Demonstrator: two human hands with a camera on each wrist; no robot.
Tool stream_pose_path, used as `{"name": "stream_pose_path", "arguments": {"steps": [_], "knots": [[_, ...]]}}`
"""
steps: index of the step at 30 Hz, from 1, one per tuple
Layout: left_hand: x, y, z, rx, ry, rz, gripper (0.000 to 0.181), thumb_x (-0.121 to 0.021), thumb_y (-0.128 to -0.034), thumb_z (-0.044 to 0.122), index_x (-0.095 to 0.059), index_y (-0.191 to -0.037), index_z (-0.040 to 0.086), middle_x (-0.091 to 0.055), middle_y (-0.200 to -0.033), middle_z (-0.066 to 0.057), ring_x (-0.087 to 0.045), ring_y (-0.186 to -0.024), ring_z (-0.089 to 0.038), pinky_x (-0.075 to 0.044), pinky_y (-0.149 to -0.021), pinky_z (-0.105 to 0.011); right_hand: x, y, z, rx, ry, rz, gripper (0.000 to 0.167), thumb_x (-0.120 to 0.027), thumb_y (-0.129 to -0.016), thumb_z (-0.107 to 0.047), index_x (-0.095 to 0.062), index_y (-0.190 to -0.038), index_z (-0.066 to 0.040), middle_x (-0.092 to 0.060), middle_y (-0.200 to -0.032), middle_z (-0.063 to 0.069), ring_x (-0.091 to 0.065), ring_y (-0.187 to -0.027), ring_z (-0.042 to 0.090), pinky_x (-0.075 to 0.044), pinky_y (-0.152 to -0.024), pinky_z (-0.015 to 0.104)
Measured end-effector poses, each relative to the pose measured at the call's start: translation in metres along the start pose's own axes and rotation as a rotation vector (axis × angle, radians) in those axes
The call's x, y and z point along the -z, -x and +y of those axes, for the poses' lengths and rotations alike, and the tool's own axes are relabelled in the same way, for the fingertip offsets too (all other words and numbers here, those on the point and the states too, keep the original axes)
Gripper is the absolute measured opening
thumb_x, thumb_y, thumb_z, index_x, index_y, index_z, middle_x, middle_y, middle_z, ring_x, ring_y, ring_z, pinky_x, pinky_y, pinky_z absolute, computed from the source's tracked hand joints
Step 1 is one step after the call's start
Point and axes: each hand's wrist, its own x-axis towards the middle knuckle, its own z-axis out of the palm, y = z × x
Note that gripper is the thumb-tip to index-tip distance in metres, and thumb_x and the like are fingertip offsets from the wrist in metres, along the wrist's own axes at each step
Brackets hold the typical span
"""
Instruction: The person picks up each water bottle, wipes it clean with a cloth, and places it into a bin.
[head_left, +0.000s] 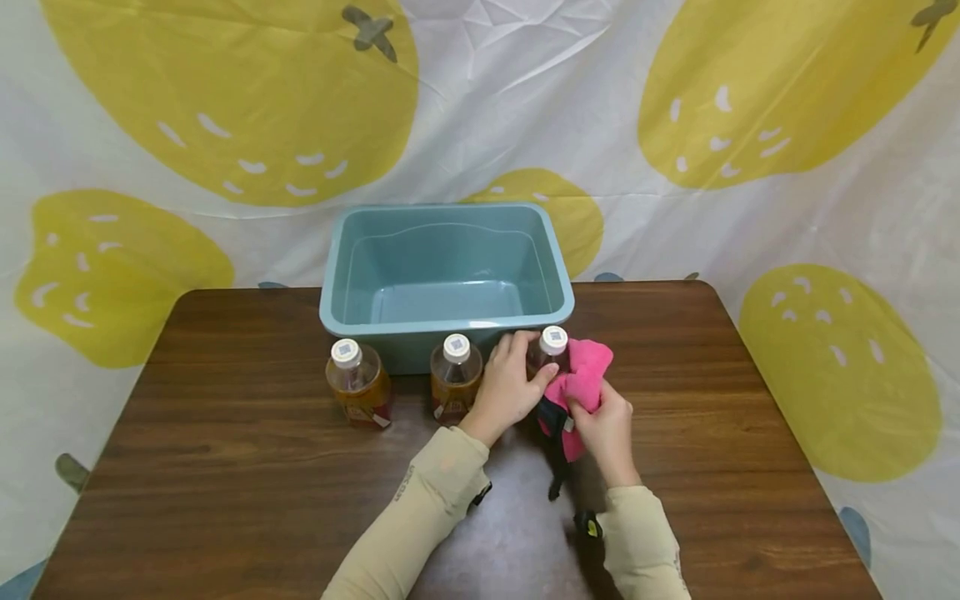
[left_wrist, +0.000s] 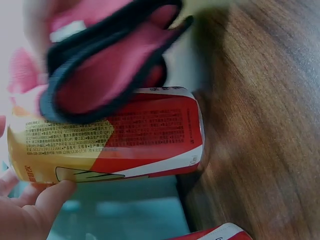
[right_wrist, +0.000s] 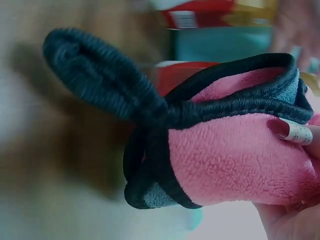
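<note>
My left hand (head_left: 512, 385) grips the rightmost white-capped bottle (head_left: 554, 338), with the thumb on the near side and the fingers at its left and back. The bottle stands upright at the tub's front right. Its red, gold and white label (left_wrist: 150, 132) fills the middle of the left wrist view. A pink cloth (head_left: 587, 373) with dark edging is bunched in my right hand (head_left: 609, 427) and lies against the bottle's right and near side. In the right wrist view, the fluffy cloth (right_wrist: 240, 155) shows a dark hanging loop and a small white tag.
A blue-green plastic tub (head_left: 450, 324) stands behind the bottles at the table's back. Two similar bottles, one at the left (head_left: 358, 387) and one in the middle (head_left: 456, 383), stand along its front. The brown wooden table (head_left: 225, 475) backs onto a lemon-print sheet (head_left: 487, 50).
</note>
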Motion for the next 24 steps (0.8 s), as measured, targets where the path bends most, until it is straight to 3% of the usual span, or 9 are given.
{"name": "stream_pose_path", "arguments": {"steps": [6, 13, 18, 24], "knots": [[-0.001, 0.001, -0.001, -0.008, -0.006, 0.008, 0.043, -0.063, -0.0836, 0.028, -0.048, -0.118, 0.007, -0.052, -0.107, -0.013, -0.051, -0.100, -0.028, -0.042, -0.087, -0.040, -0.015, 0.015, 0.023, -0.017, 0.071, -0.077, 0.014, -0.070, -0.066, 0.005, -0.059, -0.075, 0.004, -0.061, -0.065, 0.018, -0.050, -0.053, 0.027, -0.045, -0.053, 0.044], [0.000, 0.000, 0.000, -0.002, -0.002, -0.002, 0.043, -0.062, -0.0843, 0.028, -0.047, -0.119, 0.007, -0.052, -0.108, -0.013, -0.051, -0.100, -0.029, -0.042, -0.086, -0.040, -0.019, 0.019, 0.029, -0.037, 0.086, -0.113, 0.014, -0.071, -0.068, 0.003, -0.059, -0.075, 0.003, -0.062, -0.067, 0.018, -0.051, -0.054, 0.027, -0.046, -0.055, 0.045], [0.000, -0.001, 0.000, -0.007, 0.000, -0.009, 0.044, -0.062, -0.0847, 0.029, -0.047, -0.119, 0.006, -0.052, -0.109, -0.015, -0.051, -0.100, -0.031, -0.042, -0.086, -0.041, -0.013, 0.015, 0.021, -0.005, 0.066, -0.087, 0.014, -0.071, -0.068, 0.005, -0.059, -0.076, 0.004, -0.061, -0.066, 0.017, -0.050, -0.055, 0.025, -0.045, -0.054, 0.043], [-0.001, 0.000, 0.000, -0.012, -0.006, -0.012, 0.044, -0.062, -0.0844, 0.029, -0.047, -0.119, 0.006, -0.052, -0.108, -0.014, -0.051, -0.099, -0.030, -0.043, -0.085, -0.041, 0.004, 0.001, -0.005, 0.057, 0.023, 0.000, 0.016, -0.071, -0.066, 0.003, -0.060, -0.077, 0.005, -0.059, -0.063, 0.015, -0.049, -0.054, 0.024, -0.042, -0.051, 0.042]]}}
